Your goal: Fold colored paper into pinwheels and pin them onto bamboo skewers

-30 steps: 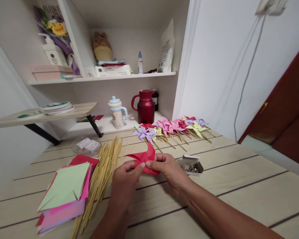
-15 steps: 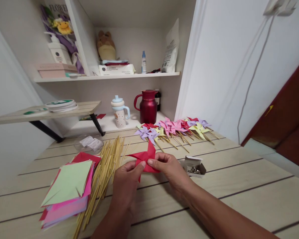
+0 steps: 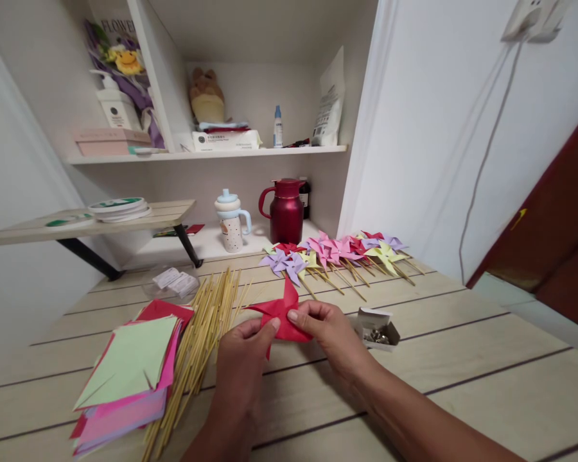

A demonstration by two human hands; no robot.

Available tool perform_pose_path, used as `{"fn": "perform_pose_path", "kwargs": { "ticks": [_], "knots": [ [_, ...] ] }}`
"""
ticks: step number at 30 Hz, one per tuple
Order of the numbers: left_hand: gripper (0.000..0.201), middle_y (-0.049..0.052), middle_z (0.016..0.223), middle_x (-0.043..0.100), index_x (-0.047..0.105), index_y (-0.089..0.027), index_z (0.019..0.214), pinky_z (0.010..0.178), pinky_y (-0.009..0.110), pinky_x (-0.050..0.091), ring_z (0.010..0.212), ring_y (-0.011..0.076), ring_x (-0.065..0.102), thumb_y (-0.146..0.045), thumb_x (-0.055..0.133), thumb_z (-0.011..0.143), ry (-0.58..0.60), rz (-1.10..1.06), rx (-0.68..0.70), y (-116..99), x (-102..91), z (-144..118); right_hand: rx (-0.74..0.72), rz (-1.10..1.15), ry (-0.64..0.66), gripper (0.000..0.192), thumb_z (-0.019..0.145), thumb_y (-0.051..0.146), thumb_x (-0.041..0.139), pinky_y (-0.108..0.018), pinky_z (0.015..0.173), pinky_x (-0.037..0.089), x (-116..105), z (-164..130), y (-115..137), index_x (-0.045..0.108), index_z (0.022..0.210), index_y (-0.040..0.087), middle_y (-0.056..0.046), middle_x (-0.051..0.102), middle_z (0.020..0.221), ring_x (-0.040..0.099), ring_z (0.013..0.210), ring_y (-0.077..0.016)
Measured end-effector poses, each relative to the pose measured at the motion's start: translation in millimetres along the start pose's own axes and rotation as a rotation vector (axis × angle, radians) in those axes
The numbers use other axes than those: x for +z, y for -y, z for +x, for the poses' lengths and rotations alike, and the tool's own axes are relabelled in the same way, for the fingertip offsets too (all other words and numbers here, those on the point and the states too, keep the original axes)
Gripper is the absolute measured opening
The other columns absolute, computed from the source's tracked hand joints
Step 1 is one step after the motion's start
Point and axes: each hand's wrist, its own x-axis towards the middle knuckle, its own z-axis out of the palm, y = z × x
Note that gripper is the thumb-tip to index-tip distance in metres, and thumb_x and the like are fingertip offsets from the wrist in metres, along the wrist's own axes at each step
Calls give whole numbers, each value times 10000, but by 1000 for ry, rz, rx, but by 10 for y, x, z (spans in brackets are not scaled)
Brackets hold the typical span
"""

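Note:
A red paper pinwheel [image 3: 285,317] is held between both hands above the table, its folded blades spread around the middle. My left hand [image 3: 245,346] pinches its left side, the thumb pressing near the centre. On the right side, my right hand [image 3: 330,330] grips it between thumb and fingers, the thumb lying on the paper. No stick shows on this pinwheel. Left of my hands lie a bundle of thin wooden sticks [image 3: 202,333] and a stack of coloured paper squares [image 3: 128,356], a light green one on top. A small open box [image 3: 378,328] with shiny metal pieces stands right of my right hand.
Finished pinwheels on sticks [image 3: 334,251] lie along the table's back. Behind them stand a red jug [image 3: 287,215] and a speckled cup [image 3: 232,224]. A clear container [image 3: 173,282] with white packets sits back left, near a raised wooden stand [image 3: 168,208].
Both hands keep hold of the red pinwheel, with only a slight shift of the fingers. The left thumb has slid a little off the centre. The whole view has tilted slightly upward.

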Motion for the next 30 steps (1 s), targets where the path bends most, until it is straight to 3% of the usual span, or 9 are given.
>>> {"fn": "perform_pose_path", "kwargs": {
  "ticks": [7, 18, 30],
  "knots": [
    [334, 42, 663, 717, 780, -145, 761, 599, 268, 422, 611, 170, 591, -450, 782, 624, 34, 26, 54, 19, -9, 21, -17, 0, -16, 341, 607, 421, 834, -267, 578, 315, 3, 6, 5, 618, 549, 164, 30, 536, 549, 402, 557, -108],
    [280, 26, 648, 712, 771, -153, 742, 614, 260, 428, 609, 157, 591, -409, 786, 630, -23, 12, 73, 11, 6, 16, 36, 58, -29, 329, 568, 437, 868, -269, 598, 350, 16, -10, -1, 704, 598, 154, 2, 609, 582, 456, 578, -119],
    [256, -6, 556, 644, 767, -151, 709, 541, 242, 379, 517, 125, 505, -393, 779, 629, -25, 31, 82, -35, 19, -28, -31, 0, -37, 305, 569, 393, 855, -271, 571, 319, 14, 3, -1, 648, 570, 169, 26, 563, 566, 425, 556, -114]
  ]
}}
